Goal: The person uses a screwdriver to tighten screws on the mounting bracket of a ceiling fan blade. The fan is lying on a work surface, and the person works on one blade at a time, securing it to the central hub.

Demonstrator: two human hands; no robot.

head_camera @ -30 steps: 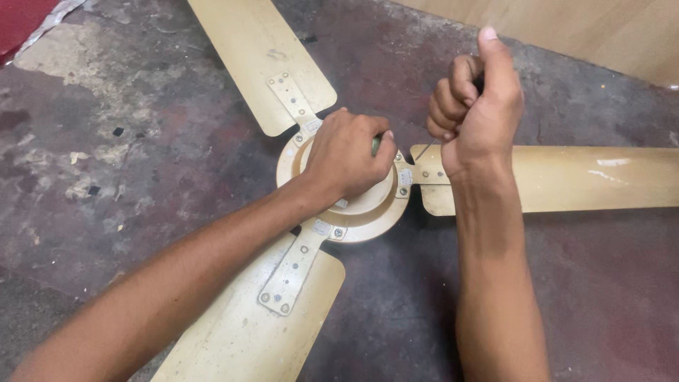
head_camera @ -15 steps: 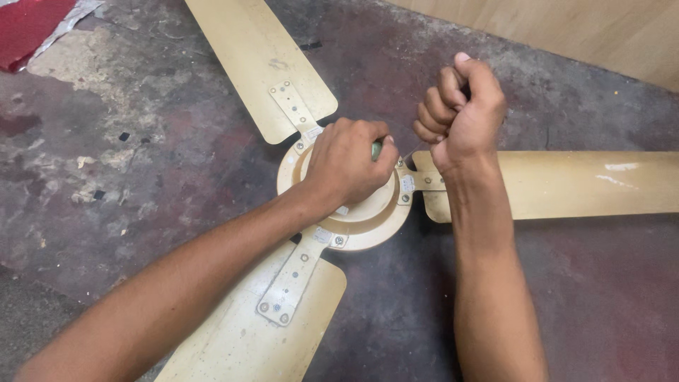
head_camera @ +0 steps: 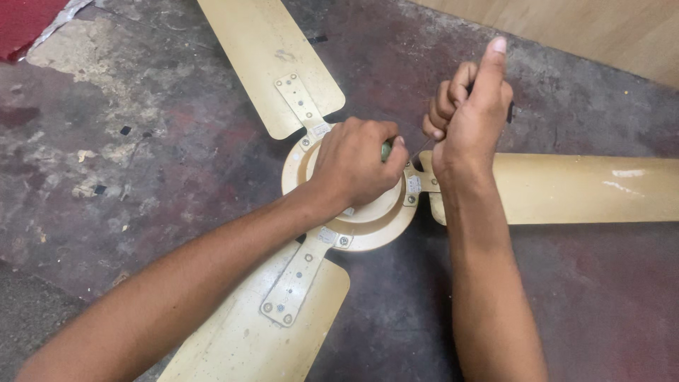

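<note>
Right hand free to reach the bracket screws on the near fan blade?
Probably yes: the near blade's bracket lies uncovered beside the left forearm, nothing on it. But the right hand is raised, fist closed around something thin.

Bare concrete floor (head_camera: 134, 163), dark grey with worn reddish stains and a pale, chipped patch toward the upper left. Lying flat on it, a cream ceiling fan (head_camera: 368, 212): round hub near the middle, three blades spread out, one toward the top, one toward the right edge, one toward the bottom left. Scattered near the pale patch, small flecks of debris (head_camera: 88, 154). At the top left corner, a red sheet (head_camera: 25, 21). Along the top right, a light wooden board (head_camera: 601, 28).
</note>
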